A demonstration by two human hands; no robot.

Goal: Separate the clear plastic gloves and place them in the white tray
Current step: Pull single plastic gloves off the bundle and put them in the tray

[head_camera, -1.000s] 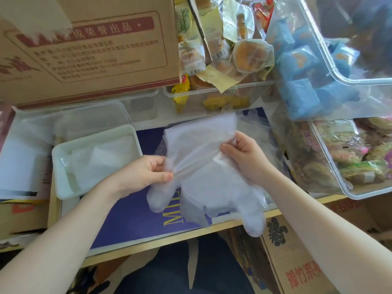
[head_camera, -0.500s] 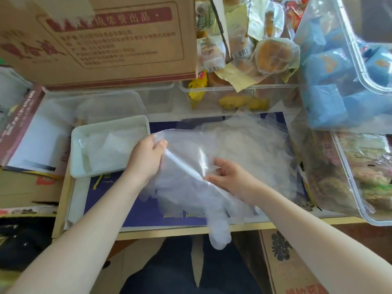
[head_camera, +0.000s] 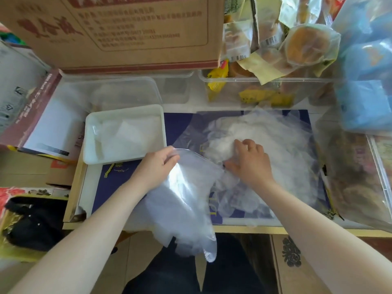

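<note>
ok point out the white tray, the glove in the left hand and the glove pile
white tray (head_camera: 125,108): head view, far rim
glove (head_camera: 182,200): head view, its palm, hanging from the left hand (head_camera: 157,166)
glove pile (head_camera: 275,141): head view, middle of heap

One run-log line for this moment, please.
left hand: holds one glove | right hand: on glove pile | tray: not yet reached
</note>
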